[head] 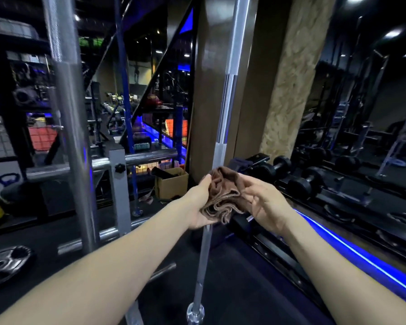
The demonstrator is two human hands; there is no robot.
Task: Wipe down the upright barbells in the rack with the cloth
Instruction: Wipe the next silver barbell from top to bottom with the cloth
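A chrome barbell (227, 95) stands upright in the middle of the head view, running from the top edge down to its collar near the bottom. A crumpled brown cloth (223, 195) is bunched against the bar at mid-height. My left hand (201, 202) grips the cloth from the left and my right hand (265, 202) holds it from the right with fingers spread over it. The bar section behind the cloth is hidden. A thicker barbell sleeve (68, 113) stands upright at the left, close to the camera.
A grey rack frame (117, 174) with horizontal rails stands behind the left bar. Black dumbbells (302, 181) line a rack at the right above a blue light strip (361, 254). A weight plate (5, 261) lies on the floor at left, a cardboard box (171, 184) further back.
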